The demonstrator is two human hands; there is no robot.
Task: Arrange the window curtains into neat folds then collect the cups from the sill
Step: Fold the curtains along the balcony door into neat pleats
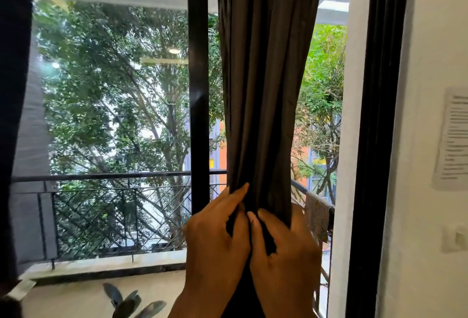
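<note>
Two hands work the one dark curtain (260,89) that hangs just right of the black window post (198,89). Your left hand (217,231) pinches a pleat between thumb and fingers (238,191), and your right hand (286,244) has its fingers curled round the gathered cloth beside it, the two hands touching. By the look of it you are on the folding step, with the pleats bunched but not yet even. Next you will likely need to draw each fold to equal width and smooth it downward. Counted: one gathered curtain by the post, a second dark curtain edge (15,115) far left of it, and no cups in view; the sill is hidden.
</note>
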